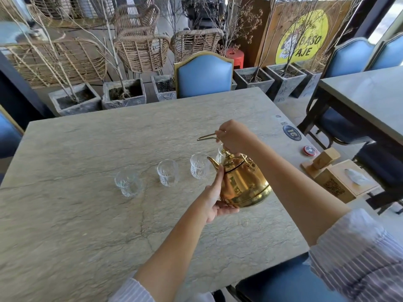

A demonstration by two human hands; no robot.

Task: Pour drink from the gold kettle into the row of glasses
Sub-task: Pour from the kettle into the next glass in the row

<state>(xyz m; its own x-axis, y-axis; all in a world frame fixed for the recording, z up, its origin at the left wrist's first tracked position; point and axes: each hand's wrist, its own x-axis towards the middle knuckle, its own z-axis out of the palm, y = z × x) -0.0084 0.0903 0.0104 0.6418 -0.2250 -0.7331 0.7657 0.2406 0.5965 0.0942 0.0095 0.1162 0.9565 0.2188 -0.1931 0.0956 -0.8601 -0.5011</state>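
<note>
Nearest, the left hand (212, 198) cups the underside of the gold kettle (242, 184), with one finger laid up along its side toward the spout. The kettle is lifted off the stone surface (87, 214), toward its right edge, and tilted left. Above it the right hand (234, 136) is clenched around the kettle's handle. The spout points at the nearest of the clear glasses (199, 166). Two more glasses stand in a row leftward, and a fourth is half hidden behind the kettle.
</note>
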